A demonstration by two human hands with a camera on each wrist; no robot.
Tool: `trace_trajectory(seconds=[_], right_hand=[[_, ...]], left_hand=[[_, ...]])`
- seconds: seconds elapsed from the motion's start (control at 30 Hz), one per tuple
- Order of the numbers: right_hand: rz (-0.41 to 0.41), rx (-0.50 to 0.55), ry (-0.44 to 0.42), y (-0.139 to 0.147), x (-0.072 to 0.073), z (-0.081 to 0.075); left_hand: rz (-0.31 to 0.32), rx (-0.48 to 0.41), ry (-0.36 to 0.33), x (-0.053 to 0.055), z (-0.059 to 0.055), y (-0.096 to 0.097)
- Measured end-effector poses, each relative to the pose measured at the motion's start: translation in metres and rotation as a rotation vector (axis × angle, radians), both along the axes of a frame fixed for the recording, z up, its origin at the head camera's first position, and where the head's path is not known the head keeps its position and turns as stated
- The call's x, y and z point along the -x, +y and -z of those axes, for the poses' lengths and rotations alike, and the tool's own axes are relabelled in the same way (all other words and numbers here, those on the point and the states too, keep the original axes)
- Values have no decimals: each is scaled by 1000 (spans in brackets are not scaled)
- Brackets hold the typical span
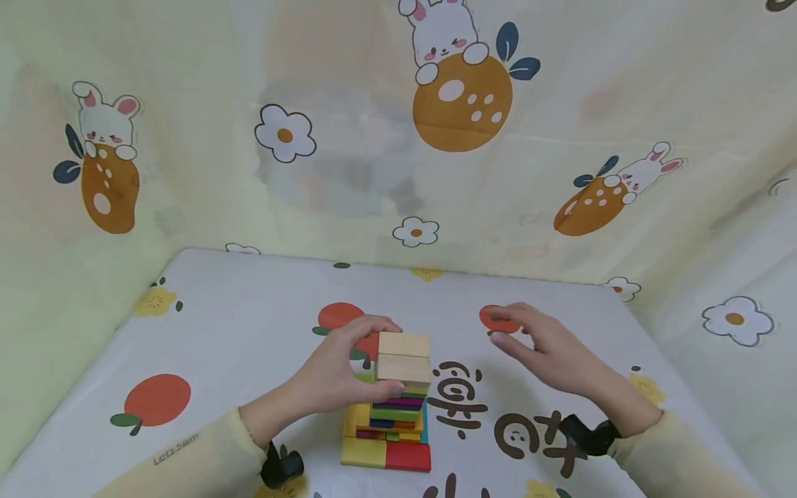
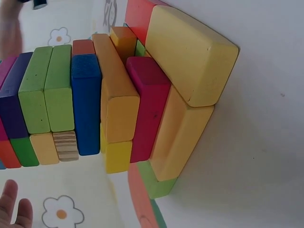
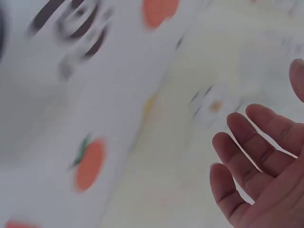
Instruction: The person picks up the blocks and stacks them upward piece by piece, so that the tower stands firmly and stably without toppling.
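Observation:
A tall tower of coloured wooden blocks (image 2: 85, 95) stands on the cloth, with two plain wooden blocks (image 1: 404, 356) side by side on top. My left hand (image 1: 336, 366) holds these top blocks, its thumb along the near side and its index finger round the far side. Two of its fingertips (image 2: 23, 213) show in the left wrist view, beside the tower. To the right of the tower, my right hand (image 1: 554, 349) hovers over the cloth with nothing in it. Its fingers (image 3: 237, 152) are loosely bent and spread apart in the right wrist view.
The table wears a white cloth (image 1: 249, 332) printed with fruit, flowers and brown lettering. A yellow block (image 1: 364, 453) and a red block (image 1: 407, 456) lie at the tower's base. Printed curtains (image 1: 349, 187) enclose the back and sides.

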State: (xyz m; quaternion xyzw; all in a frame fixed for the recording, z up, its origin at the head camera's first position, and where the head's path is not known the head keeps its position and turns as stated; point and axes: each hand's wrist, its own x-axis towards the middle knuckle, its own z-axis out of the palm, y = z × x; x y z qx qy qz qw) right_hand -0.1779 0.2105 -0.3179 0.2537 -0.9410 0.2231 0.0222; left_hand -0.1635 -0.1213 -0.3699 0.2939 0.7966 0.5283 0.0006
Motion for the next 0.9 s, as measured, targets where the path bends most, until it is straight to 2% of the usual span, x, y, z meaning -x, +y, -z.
trace_trajectory(seconds=[0.1,0.23,0.33,0.47,0.63,0.9], right_hand=[[97,-13,-15,35,11,16],[241,-58,-77,85,22,39],[333,-111,-129,118,27,57],[412,-180,-193,151,30,76],[475,-219,-255,169,33,89],[527,-205,-291,171,34,98]], left_hand=[[-16,17,-5,-1,-1,-1],[-19,24,-6,-1,-2,-1],[-21,22,-16,-2,-3,-1],[-16,16,-20,-2,-2,-1],[-11,11,-10,-2,-2,-1],[-15,23,-15,-1,-3,-1]])
